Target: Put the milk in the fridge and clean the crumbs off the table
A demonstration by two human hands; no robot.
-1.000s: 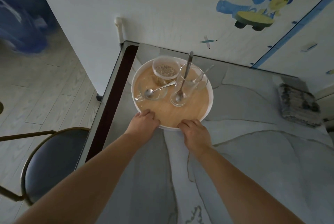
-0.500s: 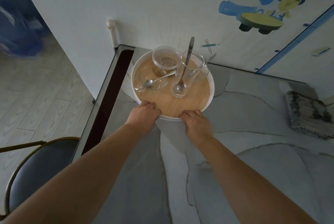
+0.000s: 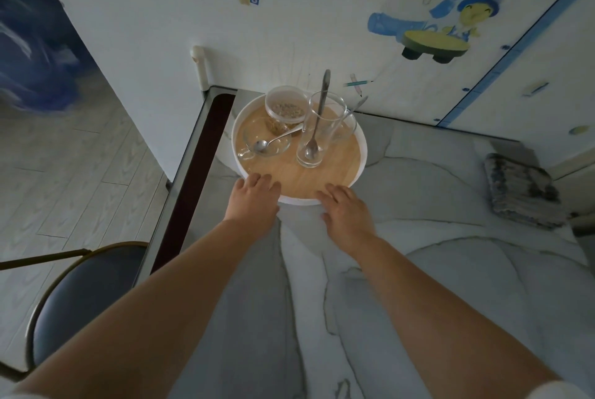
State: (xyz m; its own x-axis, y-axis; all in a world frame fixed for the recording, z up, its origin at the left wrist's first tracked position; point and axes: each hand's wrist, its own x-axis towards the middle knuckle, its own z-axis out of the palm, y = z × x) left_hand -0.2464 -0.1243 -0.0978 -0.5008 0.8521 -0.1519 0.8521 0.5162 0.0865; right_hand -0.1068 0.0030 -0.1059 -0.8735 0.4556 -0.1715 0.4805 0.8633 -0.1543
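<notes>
Table, grey marble-look top (image 3: 450, 269): L hand (image 3: 254, 197) & R hand (image 3: 347, 210) both flat, fingers nearly straight, tips on near rim of round white-rimmed wooden tray (image 3: 302, 201).

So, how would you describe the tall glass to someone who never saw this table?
Find the round wooden tray at the far left corner of the table. The tall glass stands upright near its middle. It is the tallest thing there, and a long spoon leans inside, past its rim.

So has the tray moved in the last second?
Yes. The tray has slid toward the wall; its far rim now sits closer to the back edge of the table.
</notes>
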